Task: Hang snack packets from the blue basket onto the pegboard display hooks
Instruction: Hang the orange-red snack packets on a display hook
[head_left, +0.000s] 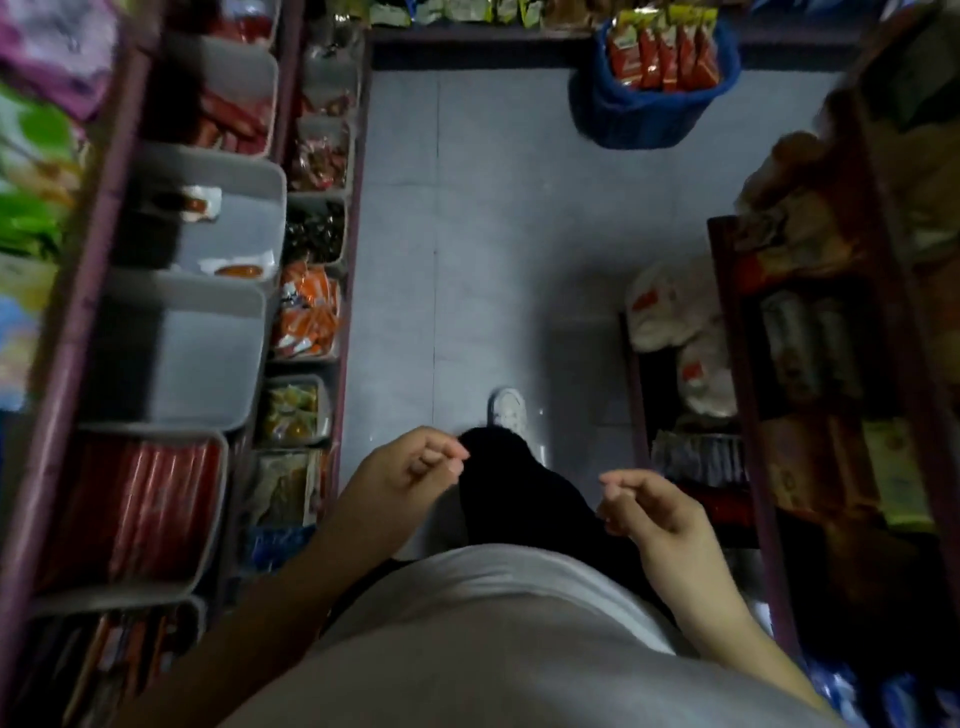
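Observation:
The blue basket (644, 111) stands on the grey floor at the far end of the aisle, upper right. Several red and yellow snack packets (662, 49) stand upright inside it. My left hand (410, 470) hangs low in front of my body with its fingers curled loosely and nothing in them. My right hand (649, 506) is beside it, also loosely curled and holding nothing. Both hands are far from the basket. No pegboard or hooks are visible.
Shelves with white bins (208, 228) of snacks line the left side. A dark shelf unit (810, 374) with packets and white bags (670, 306) stands on the right. The grey tiled floor (493, 234) runs between them. My white shoe (508, 410) is below me.

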